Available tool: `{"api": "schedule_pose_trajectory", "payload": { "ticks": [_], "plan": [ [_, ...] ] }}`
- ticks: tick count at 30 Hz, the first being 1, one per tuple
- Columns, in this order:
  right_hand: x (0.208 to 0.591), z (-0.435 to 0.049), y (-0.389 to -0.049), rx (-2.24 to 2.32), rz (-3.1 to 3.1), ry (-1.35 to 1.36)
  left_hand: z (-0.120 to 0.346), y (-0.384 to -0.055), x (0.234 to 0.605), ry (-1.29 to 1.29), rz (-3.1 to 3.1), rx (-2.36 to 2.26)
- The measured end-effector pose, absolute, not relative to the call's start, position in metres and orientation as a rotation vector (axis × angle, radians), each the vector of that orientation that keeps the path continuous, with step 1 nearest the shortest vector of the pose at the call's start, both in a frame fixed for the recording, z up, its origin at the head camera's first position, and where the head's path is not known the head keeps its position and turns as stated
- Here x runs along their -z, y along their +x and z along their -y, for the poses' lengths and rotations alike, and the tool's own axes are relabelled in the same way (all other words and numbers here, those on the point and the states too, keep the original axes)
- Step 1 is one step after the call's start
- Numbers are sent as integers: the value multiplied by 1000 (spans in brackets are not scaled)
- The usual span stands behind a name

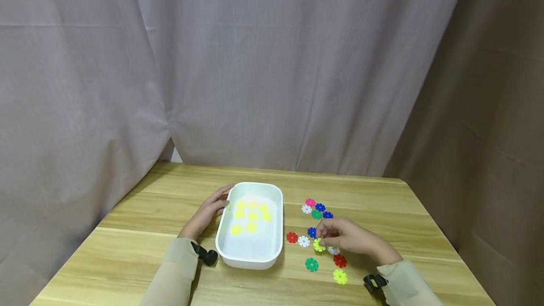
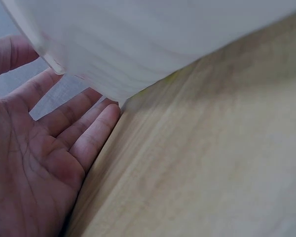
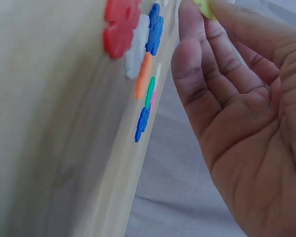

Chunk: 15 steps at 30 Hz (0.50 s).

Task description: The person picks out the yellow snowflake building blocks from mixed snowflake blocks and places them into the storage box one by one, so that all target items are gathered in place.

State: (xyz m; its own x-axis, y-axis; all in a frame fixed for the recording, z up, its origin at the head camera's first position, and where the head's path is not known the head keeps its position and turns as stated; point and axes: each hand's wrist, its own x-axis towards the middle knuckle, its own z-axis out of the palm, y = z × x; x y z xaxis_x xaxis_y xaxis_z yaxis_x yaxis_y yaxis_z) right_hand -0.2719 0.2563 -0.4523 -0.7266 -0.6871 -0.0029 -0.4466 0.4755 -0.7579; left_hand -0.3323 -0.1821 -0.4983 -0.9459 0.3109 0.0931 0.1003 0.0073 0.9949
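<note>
A white tray [image 1: 250, 264] holds several yellow snowflake discs [image 1: 252, 216] lying on its bottom. At its left side my left hand [image 1: 207, 212] holds the rim, the thumb over the edge and the other fingers along the outer wall [image 2: 153, 44]. Over the loose pieces on the right, my right hand [image 1: 344, 236] pinches a yellow snowflake disc [image 3: 205, 7] between thumb and fingertips. Close around that hand lie a blue disc [image 1: 312, 232], a white disc [image 1: 303, 241] and a partly covered white disc [image 1: 334, 250].
Beyond the right hand lie pink [image 1: 310, 202], green, white and blue discs. Nearer the front are a green disc [image 1: 311, 265], a red disc [image 1: 340, 261] and a yellow disc [image 1: 340, 276]. Curtains [image 1: 263, 84] hang behind the wooden table [image 1: 140, 249].
</note>
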Motion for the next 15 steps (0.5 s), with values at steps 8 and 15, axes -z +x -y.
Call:
{"api": "schedule_pose_trajectory", "payload": {
  "ticks": [8, 15],
  "plan": [
    [446, -245, -282, 1117, -2451, -1035, 183, -334, 501, 496, -2095, -2065],
    [443, -233, -290, 1129, -2454, -1022, 184, -335, 502, 486, -2095, -2079]
  ]
}}
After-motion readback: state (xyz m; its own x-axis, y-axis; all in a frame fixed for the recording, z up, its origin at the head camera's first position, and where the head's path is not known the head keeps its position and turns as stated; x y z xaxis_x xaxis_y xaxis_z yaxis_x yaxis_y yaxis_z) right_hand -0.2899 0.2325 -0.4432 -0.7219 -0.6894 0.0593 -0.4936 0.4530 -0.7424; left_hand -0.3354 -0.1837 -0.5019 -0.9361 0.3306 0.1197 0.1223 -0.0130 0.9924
